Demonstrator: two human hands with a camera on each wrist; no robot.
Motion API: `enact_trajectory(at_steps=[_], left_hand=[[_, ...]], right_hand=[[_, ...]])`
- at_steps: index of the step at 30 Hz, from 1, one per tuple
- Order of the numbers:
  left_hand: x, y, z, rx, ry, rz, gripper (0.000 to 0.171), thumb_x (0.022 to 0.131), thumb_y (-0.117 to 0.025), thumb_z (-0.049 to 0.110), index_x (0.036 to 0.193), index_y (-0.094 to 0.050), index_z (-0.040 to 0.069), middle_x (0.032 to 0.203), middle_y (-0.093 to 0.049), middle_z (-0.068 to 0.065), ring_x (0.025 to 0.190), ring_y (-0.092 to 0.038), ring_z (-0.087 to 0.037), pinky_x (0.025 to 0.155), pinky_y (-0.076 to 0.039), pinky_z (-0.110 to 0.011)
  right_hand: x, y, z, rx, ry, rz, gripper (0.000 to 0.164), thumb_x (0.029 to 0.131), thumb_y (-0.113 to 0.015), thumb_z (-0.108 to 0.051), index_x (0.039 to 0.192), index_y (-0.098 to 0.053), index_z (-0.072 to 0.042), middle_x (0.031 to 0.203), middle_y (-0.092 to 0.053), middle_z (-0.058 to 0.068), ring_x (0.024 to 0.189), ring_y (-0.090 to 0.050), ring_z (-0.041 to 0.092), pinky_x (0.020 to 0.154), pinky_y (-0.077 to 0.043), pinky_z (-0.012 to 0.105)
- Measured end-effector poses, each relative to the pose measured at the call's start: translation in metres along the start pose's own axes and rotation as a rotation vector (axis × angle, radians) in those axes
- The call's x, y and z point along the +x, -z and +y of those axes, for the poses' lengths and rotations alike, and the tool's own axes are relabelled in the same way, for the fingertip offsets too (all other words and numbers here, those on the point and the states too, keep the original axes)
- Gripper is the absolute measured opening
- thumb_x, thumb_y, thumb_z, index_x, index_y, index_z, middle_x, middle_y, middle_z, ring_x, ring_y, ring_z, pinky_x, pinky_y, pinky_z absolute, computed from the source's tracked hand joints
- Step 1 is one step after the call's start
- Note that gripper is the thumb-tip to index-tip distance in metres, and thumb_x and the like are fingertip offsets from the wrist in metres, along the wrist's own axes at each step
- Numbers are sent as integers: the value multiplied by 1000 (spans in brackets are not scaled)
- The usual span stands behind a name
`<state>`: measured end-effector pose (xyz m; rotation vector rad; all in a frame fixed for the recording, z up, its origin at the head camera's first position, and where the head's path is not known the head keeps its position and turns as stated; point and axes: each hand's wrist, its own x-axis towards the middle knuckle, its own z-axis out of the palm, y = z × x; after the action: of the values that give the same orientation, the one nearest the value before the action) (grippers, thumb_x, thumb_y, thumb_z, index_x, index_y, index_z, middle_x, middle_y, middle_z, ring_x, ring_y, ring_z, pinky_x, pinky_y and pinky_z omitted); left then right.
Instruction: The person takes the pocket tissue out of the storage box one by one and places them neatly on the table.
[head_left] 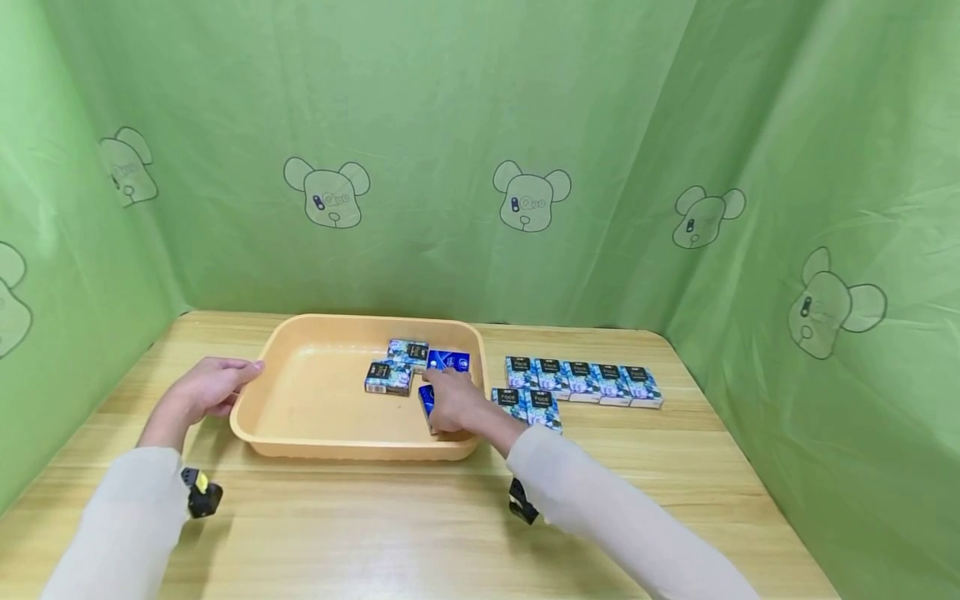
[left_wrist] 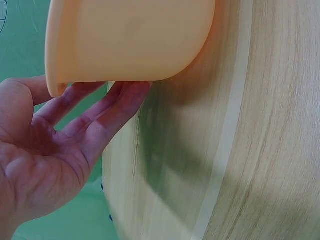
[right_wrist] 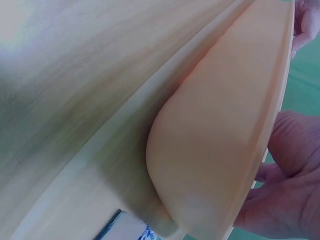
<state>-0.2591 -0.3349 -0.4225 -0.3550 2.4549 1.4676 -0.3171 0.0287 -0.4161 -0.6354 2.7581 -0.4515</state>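
Observation:
My left hand holds the left rim of a peach plastic tray, thumb over the edge and fingers against the outer wall, as the left wrist view shows. Inside the tray's right side, my right hand reaches down among small boxes. A dark blue box lies by its left side, and another dark blue box lies just beyond its fingers. To the left are two floral boxes printed in blue, one nearer and one farther. The right fingertips are hidden, so whether they grip a box I cannot tell.
Right of the tray, several floral boxes form a row on the wooden table. Two more floral boxes sit in front, close to the tray's right wall. Green curtains with bear-head drawings enclose the back and sides.

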Motion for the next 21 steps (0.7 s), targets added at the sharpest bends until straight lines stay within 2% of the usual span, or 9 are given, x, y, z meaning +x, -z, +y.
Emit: enact_trajectory(at_steps=[4,7,10,15,21], left_hand=[[0,0,0,6,1,2,71,108,-44,39,152,-27,-14,111,-69,-13,81,-66,-8,71,-61,-30],[-1,0,0,7,3,2,70,108,-44,39,152,-27,-14,111,-69,-13,81,-66,-9,70,-61,-30],[-1,0,0,11,4,2,70,108,-44,39,152,-27,-14,110,-69,-13,80,-66,-9,70,-60,-29],[-1,0,0,14,2,5,71,108,-44,39,152,-27,-13,108,-69,-11,79,-66,-9,69,-60,-29],[-1,0,1,2,4,3,71,108,-45,38,152,-26,-14,107,-70,-10,80,-66,-9,70,-61,-29]], right_hand=[[0,0,1,-13,20,2,77,78,-77,0,148,-48,-8,149,-52,15,140,-47,33,114,-44,45],[1,0,0,-18,7,-1,79,76,-78,0,148,-47,-6,148,-52,17,139,-47,33,110,-48,44],[1,1,-1,-22,-21,-11,82,76,-78,-1,150,-45,-5,150,-49,19,138,-47,33,99,-54,39],[1,1,-3,-14,-48,-23,83,76,-77,-1,151,-42,-3,151,-48,20,133,-50,31,81,-56,33],[0,2,-2,-9,-59,-32,84,75,-76,2,151,-41,-2,152,-46,20,136,-49,32,83,-57,32]])
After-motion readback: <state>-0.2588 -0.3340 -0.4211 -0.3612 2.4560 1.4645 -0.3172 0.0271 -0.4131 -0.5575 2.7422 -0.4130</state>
